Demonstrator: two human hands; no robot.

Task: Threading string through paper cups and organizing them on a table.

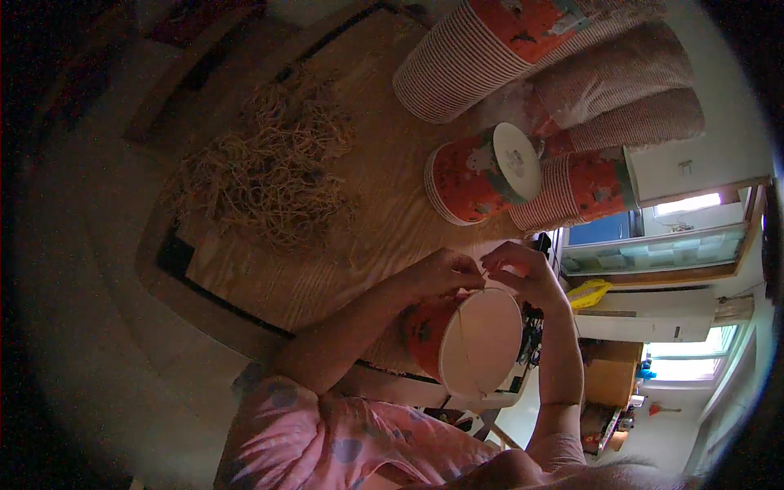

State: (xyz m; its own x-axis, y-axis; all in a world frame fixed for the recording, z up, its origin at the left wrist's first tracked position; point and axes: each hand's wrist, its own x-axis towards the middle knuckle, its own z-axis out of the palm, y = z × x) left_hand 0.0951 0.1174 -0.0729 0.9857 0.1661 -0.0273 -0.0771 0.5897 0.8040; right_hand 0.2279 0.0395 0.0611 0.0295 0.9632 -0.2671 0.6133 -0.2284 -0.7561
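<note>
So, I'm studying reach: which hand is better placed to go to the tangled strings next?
Probably the left hand: it is nearer the tangled strings, while the right hand is farther off, beyond it. Both are by the paper bucket.

bucket (425, 336) — matt, paper-like | fibre tangle (265, 180) — rough, dry | tabletop (380, 192): wood-grained | wrap (614, 75): glossy plastic | garment (367, 437): cloth

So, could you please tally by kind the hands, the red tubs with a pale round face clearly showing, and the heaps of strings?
Hands: 2 (left hand, right hand)
Tubs: 2 (tub at the hands, tub farther from them)
Heaps: 1 (tangled heap of strings)
Total: 5
</note>
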